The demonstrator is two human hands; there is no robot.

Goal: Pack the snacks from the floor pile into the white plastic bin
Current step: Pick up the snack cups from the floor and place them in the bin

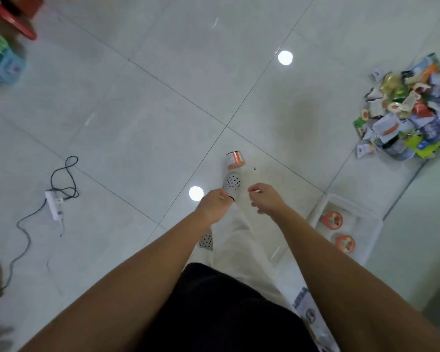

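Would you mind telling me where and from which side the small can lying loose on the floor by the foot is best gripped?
The can lies on its side just beyond the foot. Probably best to come from above and pinch across its curved body near the middle, since the round wall could roll if pushed from one side.

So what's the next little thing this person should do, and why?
Probably step right toward the heap of colourful snack packets and pick some up. Both hands, left and right, look empty, the white plastic bin holds only two round orange-lidded tubs, and the heap lies beyond arm's reach. The silver-and-orange can by the foot is nearer, though.
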